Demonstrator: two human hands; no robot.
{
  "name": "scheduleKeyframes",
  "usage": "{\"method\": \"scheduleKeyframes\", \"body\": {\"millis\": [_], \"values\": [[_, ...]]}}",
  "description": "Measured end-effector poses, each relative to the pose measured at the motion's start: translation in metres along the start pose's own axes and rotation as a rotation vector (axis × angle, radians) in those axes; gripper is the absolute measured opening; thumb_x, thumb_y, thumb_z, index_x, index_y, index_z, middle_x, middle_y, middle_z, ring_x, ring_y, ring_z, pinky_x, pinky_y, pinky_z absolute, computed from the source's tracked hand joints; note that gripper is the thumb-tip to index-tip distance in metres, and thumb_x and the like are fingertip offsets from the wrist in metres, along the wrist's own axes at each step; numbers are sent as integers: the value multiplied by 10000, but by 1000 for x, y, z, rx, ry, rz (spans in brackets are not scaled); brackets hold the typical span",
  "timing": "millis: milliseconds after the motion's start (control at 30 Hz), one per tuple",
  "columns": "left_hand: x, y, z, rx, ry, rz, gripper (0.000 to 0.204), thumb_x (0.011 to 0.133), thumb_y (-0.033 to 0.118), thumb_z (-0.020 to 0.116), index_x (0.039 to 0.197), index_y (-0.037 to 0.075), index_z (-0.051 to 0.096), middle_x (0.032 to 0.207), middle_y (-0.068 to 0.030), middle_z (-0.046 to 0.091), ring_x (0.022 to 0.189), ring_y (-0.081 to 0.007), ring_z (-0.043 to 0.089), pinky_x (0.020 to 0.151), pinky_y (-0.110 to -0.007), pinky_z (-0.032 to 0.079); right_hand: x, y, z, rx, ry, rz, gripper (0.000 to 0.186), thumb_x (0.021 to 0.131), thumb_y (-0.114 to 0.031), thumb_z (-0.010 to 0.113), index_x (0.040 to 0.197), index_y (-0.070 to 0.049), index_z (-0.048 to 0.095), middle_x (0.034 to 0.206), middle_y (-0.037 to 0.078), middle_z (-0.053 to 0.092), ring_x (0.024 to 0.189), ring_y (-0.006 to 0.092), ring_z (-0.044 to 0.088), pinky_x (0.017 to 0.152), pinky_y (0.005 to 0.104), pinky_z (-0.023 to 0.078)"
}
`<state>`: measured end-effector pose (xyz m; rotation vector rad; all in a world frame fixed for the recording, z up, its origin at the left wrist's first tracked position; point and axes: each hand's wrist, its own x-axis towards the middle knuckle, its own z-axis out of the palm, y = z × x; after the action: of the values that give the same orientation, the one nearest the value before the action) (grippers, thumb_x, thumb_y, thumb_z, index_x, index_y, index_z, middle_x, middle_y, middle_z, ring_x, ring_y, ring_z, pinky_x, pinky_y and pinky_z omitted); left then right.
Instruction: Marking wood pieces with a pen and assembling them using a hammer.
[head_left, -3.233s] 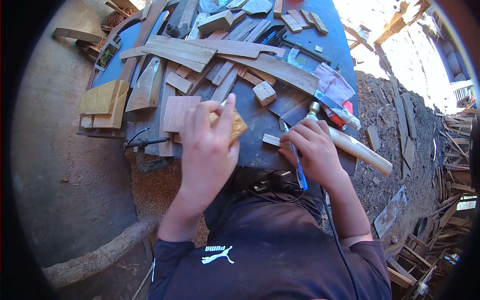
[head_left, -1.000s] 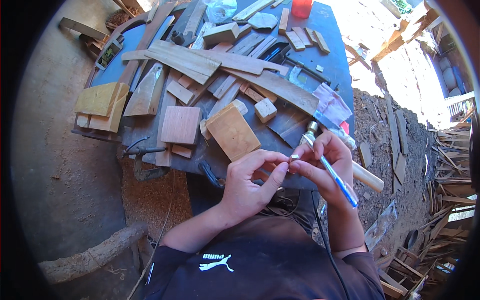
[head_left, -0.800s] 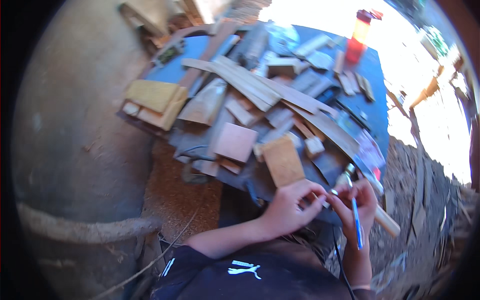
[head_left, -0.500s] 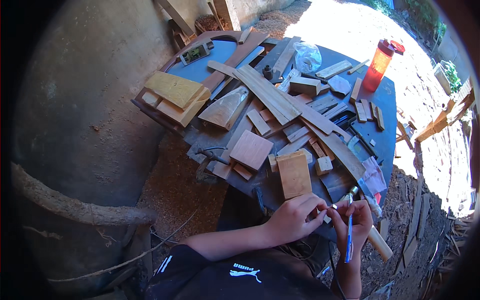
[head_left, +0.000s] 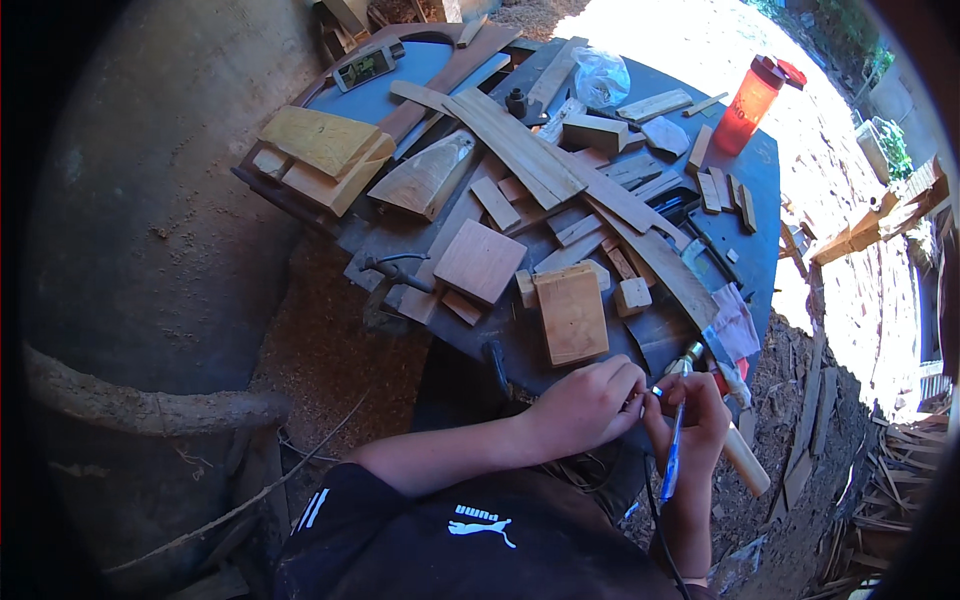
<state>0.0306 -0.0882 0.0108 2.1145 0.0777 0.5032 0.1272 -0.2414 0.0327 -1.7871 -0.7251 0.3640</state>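
Observation:
My left hand (head_left: 593, 408) is closed, its thumb and fingertips pinched round a small piece (head_left: 656, 391) with a pale, shiny end, too small to name. My right hand (head_left: 700, 418) meets it fingertip to fingertip at that piece. Between the right fingers stands a slim blue pen (head_left: 672, 462), its lower end slanting toward my forearm. Just beyond the hands lies a wooden block (head_left: 573, 318) near the table's front edge. A pale wooden handle (head_left: 745, 462) sticks out beside the right wrist.
Wooden offcuts and long slats (head_left: 520, 150) cover the dark table (head_left: 752, 175). A red bottle (head_left: 745, 108) stands at the far right, a clear plastic bag (head_left: 600, 80) at the back. A metal clamp (head_left: 395, 268) juts from the left edge. A thick branch (head_left: 150, 400) leans by the wall.
The whole view has shifted, so table and hands sit slightly further left and higher. Both hands stay together at the small piece; the pen now leans more.

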Motion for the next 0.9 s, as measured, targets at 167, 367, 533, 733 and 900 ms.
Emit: {"method": "scheduleKeyframes", "body": {"millis": [167,367,533,733,900], "values": [[-3,-1,6,24,44,-6,185,910,72,714,985,17,554,915,-134,604,792,-304,693,704,-392,579,-1,0,4,10,4,-13,337,828,88,756,933,-55,470,895,66,634,851,119,631,789,251,500],[-4,-7,7,9,54,-40,190,926,83,696,1019,16,545,921,-142,608,815,-324,695,723,-411,579,-2,9,17,38,96,-42,361,853,80,758,956,-67,445,876,59,649,865,104,651,802,245,520],[-8,-11,4,69,-13,-54,166,956,113,662,1018,7,550,968,-163,613,883,-354,689,783,-444,573,-3,19,23,14,145,-84,355,854,60,792,900,-43,456,866,99,686,820,119,676,791,263,538],[-5,-11,-4,-2,73,19,195,952,103,680,1107,30,587,992,-147,644,932,-336,700,831,-434,573,-1,14,14,94,118,-63,362,878,64,778,925,-62,442,906,119,737,792,117,691,730,244,549],[-1,-5,-1,-177,120,-56,329,921,75,722,1221,63,586,925,-107,673,914,-300,731,828,-404,587,0,11,12,208,143,-50,386,880,62,779,939,-90,429,928,118,738,790,105,684,640,213,521]]}}
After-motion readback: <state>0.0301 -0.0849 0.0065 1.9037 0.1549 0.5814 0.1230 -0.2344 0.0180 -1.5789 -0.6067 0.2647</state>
